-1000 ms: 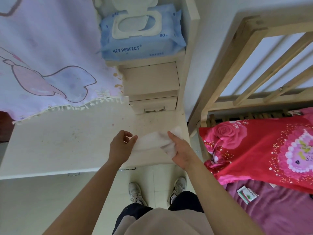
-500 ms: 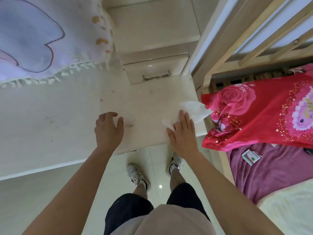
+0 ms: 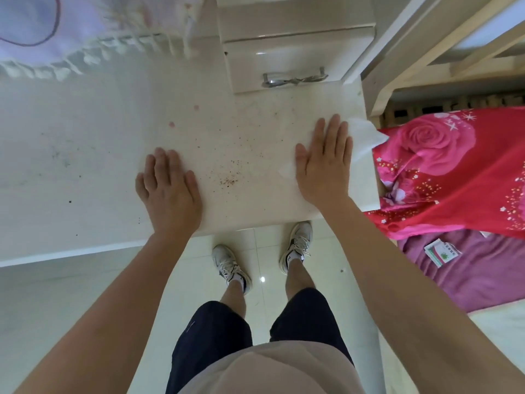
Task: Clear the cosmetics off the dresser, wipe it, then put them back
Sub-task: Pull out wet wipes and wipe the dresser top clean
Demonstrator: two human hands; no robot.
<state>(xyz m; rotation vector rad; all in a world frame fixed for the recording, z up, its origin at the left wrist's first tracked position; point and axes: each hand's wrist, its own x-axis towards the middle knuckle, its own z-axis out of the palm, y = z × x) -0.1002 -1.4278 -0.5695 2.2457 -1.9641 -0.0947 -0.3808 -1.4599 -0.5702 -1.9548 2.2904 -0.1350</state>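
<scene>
The cream dresser top [image 3: 85, 155] carries no cosmetics; brown crumbs and pink spots dot its middle. My right hand [image 3: 324, 163] lies flat with straight fingers, pressing a white wet wipe [image 3: 362, 136] onto the top near its right edge. The wipe sticks out past my fingers over that edge. My left hand [image 3: 167, 186] rests flat on the top near the front edge, holding nothing.
A small drawer unit with a metal handle [image 3: 294, 78] stands at the back of the top. A fringed lilac cloth [image 3: 71, 32] hangs at back left. A bed with a red rose blanket [image 3: 454, 172] and wooden frame adjoins on the right. A small box [image 3: 441, 251] lies there.
Both hands let the stretched wipe down; the right hand now presses it flat near the right edge and has slid forward. The left hand let go and rests flat. The view tilted down.
</scene>
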